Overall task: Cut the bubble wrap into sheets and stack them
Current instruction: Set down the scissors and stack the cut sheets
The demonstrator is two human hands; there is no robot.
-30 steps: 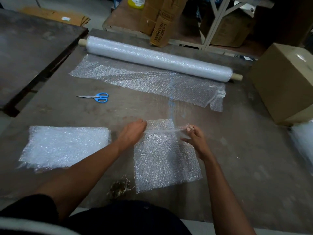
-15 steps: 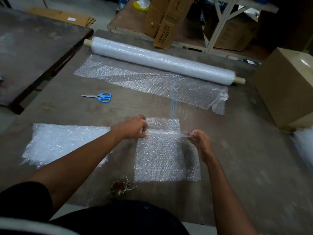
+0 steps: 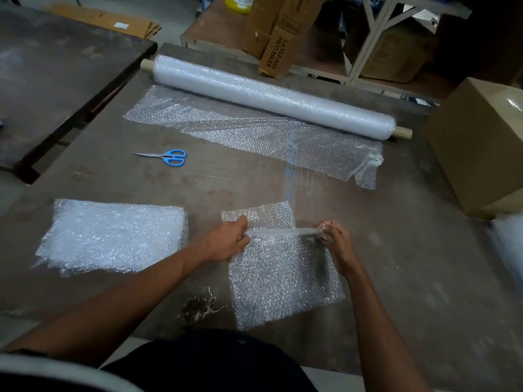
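A cut bubble wrap sheet lies on the table in front of me, its far part folded along a crease. My left hand pinches the left end of that fold and my right hand pinches the right end. A stack of cut sheets rests to the left. The long bubble wrap roll lies across the far side, with an unrolled length spread toward me. Blue-handled scissors lie loose on the table, left of centre.
A large cardboard box stands at the table's right edge. A frayed chip marks the near table edge. A second dark table adjoins at the far left. More bubble wrap shows at the right margin.
Both hands kept their pinch on the folded edge and shifted slightly; the sheet's near end has swung a little to the right.
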